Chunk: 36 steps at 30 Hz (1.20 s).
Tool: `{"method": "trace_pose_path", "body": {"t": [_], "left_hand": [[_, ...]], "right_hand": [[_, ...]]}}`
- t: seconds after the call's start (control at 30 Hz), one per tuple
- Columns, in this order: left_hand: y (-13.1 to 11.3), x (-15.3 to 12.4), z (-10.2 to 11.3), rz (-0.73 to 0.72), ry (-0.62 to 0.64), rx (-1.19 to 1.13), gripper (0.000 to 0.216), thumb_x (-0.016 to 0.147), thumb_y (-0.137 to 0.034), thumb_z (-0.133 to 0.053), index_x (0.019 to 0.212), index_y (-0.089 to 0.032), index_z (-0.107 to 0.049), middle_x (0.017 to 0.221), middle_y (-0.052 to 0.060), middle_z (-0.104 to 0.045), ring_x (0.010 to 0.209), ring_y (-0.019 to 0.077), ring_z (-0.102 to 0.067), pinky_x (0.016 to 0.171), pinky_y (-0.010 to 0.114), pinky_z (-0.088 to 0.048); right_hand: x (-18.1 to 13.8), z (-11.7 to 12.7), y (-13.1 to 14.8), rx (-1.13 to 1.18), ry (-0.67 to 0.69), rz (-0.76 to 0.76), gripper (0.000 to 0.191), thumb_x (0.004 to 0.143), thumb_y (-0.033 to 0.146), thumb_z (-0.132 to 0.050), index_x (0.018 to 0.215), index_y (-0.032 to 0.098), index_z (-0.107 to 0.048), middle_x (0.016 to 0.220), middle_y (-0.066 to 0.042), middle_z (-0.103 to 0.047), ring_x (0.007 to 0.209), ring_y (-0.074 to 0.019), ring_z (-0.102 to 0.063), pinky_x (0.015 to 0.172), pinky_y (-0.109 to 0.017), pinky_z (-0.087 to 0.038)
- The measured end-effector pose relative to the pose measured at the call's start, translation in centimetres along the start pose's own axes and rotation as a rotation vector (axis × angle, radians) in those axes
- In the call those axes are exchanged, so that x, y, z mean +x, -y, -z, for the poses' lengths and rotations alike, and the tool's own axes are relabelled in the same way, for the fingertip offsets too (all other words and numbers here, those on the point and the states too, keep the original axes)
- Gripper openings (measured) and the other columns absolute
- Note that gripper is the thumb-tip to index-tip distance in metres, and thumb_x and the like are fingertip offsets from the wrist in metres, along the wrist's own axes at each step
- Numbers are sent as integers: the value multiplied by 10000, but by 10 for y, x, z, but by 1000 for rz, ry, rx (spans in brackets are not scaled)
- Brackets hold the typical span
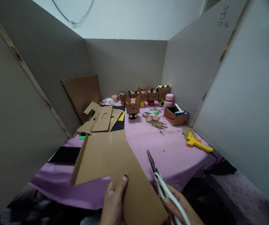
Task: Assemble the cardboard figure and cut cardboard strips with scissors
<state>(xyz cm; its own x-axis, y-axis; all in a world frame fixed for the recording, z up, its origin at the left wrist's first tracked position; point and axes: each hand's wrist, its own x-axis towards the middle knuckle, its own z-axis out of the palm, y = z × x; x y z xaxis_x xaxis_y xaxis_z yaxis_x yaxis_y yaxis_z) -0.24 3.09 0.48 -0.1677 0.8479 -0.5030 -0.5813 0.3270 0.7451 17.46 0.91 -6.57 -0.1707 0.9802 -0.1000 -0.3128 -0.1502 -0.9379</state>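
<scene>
My left hand [114, 200] grips a large bent sheet of brown cardboard [101, 156] by its near part, thumb on top. A folded strip runs along the sheet's left side. In my right hand [181, 203] is a pair of scissors [159, 179] with white handles, held to the right of the cardboard. The blades point up and away, slightly parted, with no cardboard between them. Further back on the table stands a cardboard cat figure [133, 106] with a square head and a dark base.
Cut cardboard pieces [103, 118] lie at left. Thin cardboard strips [156, 122] lie near a box of markers [176, 117]. A yellow glue gun [198, 143] rests at right. More figures [153, 95] and a pink bottle [168, 100] stand behind. Partition walls [125, 62] enclose the table.
</scene>
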Motion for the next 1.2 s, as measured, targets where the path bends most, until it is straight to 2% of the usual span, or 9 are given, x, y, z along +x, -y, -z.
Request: {"method": "trace_pose_path", "body": {"t": [0.1, 0.27, 0.37, 0.43, 0.57, 0.7, 0.8, 1.0, 1.2], "left_hand": [[-1, 1, 1, -28, -4, 38, 291, 649, -251, -682, 915, -190, -582, 702, 36, -721, 685, 234, -682, 594, 315, -527], [-2, 2, 3, -110, -17, 73, 320, 615, -263, -703, 898, -180, -580, 666, 24, -716, 609, 206, -668, 551, 274, -513], [-2, 1, 4, -145, -19, 112, 319, 589, -270, -712, 869, -173, -595, 672, 26, -720, 578, 204, -658, 538, 276, -511], [-1, -1, 4, -144, -13, 135, 298, 579, -274, -714, 835, -167, -605, 663, 35, -719, 572, 216, -655, 526, 288, -507], [2, -5, 1, -60, 44, 96, 323, 567, -276, -727, 848, -167, -610, 692, 59, -723, 680, 265, -670, 591, 340, -513], [3, -7, 5, 225, 205, -38, 492, 585, -359, -705, 1023, -160, -607, 820, 110, -728, 850, 320, -653, 762, 444, -479], [4, -6, 11, 419, 324, -109, 568, 586, -474, -660, 1033, -127, -629, 864, 156, -716, 933, 355, -622, 822, 481, -445], [8, -3, 16, 436, 301, -108, 644, 556, -544, -652, 1050, -132, -630, 840, 164, -716, 904, 394, -624, 768, 517, -455], [1, 3, 13, 418, 334, -163, 596, 646, -550, -577, 1064, -127, -627, 859, 156, -719, 904, 349, -637, 799, 468, -458]], "right_hand": [[-5, 3, 3, -34, -30, -82, 490, 696, 489, -655, 1133, 274, -592, 715, -22, -649, 733, -223, -631, 706, -335, -500], [-10, 5, 1, -66, 65, 0, 555, 677, 515, -661, 1179, 302, -559, 837, -42, -655, 718, -193, -610, 682, -294, -482], [-4, 1, -8, 8, 51, -54, 557, 668, 481, -691, 1160, 263, -546, 669, 7, -601, 519, -121, -568, 499, -223, -442], [1, -3, -12, 58, -19, -32, 554, 655, 434, -723, 1139, 240, -538, 634, 24, -588, 516, -112, -569, 481, -201, -424], [9, -14, -5, 75, -109, 95, 556, 599, 363, -774, 1098, 240, -562, 752, -14, -652, 652, -153, -605, 578, -237, -473], [7, -24, 5, 78, -98, 86, 552, 568, 327, -791, 1076, 240, -593, 966, -64, -653, 901, -229, -596, 785, -313, -472], [6, -29, 8, 171, -66, 60, 545, 544, 361, -794, 1039, 229, -610, 915, -45, -636, 816, -212, -605, 758, -310, -478], [9, -33, 3, 172, -50, 34, 545, 534, 400, -789, 1016, 215, -615, 928, -71, -660, 772, -228, -632, 740, -351, -496], [9, -37, 6, 173, -14, 85, 472, 570, 357, -779, 989, 208, -619, 1171, -129, -619, 1120, -295, -532, 943, -394, -395]]}}
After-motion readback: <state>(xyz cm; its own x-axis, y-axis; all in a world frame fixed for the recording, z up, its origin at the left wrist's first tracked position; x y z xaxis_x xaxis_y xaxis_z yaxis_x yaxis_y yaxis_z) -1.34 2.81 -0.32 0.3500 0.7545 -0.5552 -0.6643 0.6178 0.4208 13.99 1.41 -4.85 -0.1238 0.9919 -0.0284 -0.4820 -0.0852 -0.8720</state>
